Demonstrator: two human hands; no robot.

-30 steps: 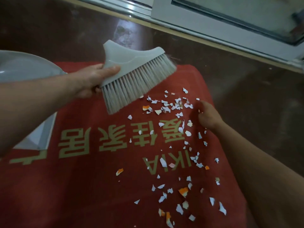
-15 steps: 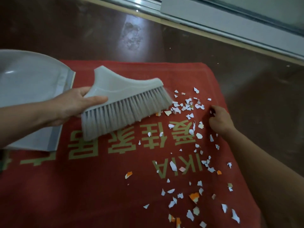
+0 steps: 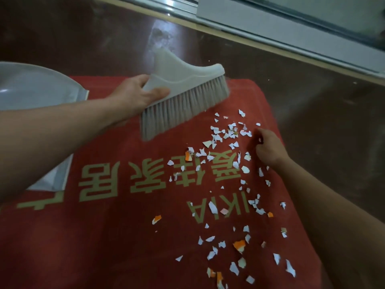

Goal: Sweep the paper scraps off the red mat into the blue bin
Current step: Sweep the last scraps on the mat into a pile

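Item 1. Red mat (image 3: 125, 236): lies flat on a dark glossy floor (image 3: 323, 122), with gold lettering printed across it.

Item 2. Paper scraps (image 3: 208, 143): white and orange, all on the mat. They are scattered along its right half from the far edge to the near edge, thickest at the far right.

Item 3. Brush (image 3: 183, 80): pale plastic, tilted over the far part of the mat. Its grey bristles (image 3: 181, 107) sit just left of the thickest scraps.

Item 4. Left grip (image 3: 133, 97): clenched round the brush's handle end. Its forearm (image 3: 52, 138) crosses a pale grey-blue dustpan (image 3: 31, 88) at the mat's left edge and hides its middle.

Item 5. Right grip (image 3: 268, 151): at the mat's right edge among the scraps, fingers curled downward. It cannot be told whether they pinch a scrap. Its forearm (image 3: 333, 215) covers the mat's near right edge.

Item 6. Pale window frame (image 3: 291, 19): runs along the far side of the floor.
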